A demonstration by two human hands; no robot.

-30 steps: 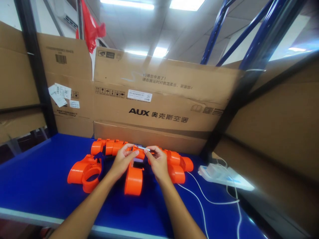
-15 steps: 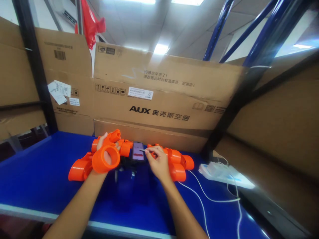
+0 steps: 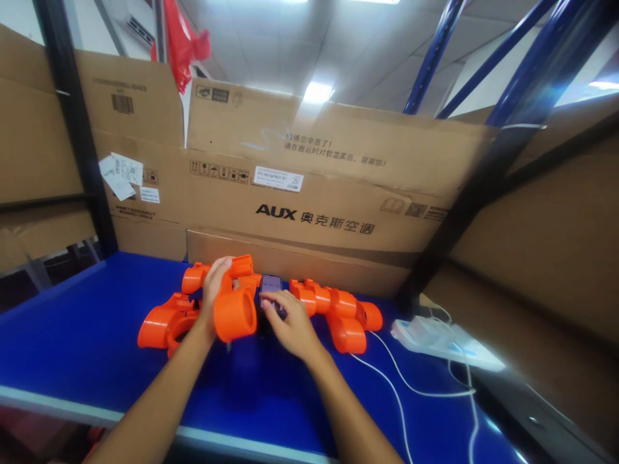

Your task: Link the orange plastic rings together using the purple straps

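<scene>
Blue tabletop (image 3: 87,361) fills the lower half of the frame, walled at the back by big brown cardboard boxes (image 3: 309,193) with dark print; a red plastic bag (image 3: 181,38) hangs at upper left and blue rack struts cross the upper right.

I read the left hand (image 3: 213,293) as clenched around an orange pipe fitting (image 3: 235,314), held up off the table just left of centre — its wide open end faces the lower right of the frame. Further orange fittings lie behind and beside it: a group at centre left (image 3: 159,325) and a joined chain right of centre (image 3: 338,309).

The right hand (image 3: 287,322) is flat and released, grasping nothing, fingers (image 3: 271,299) resting on a dark phone (image 3: 271,287) that stands between the two orange groups at frame centre. Its screen is lit, but I cannot read it.

At lower right a white power strip or charger (image 3: 445,341) sits on the table, with a white cable (image 3: 401,386) trailing toward the bottom edge.

Progress, as I judge it — one fitting is picked up and in hand, not joined to anything visible. The right-hand chain looks assembled already; the left group looks loose. Most pieces lie untouched on the table, so I put the work at an early-to-middle stage, with the phone being tended to at this moment.
</scene>
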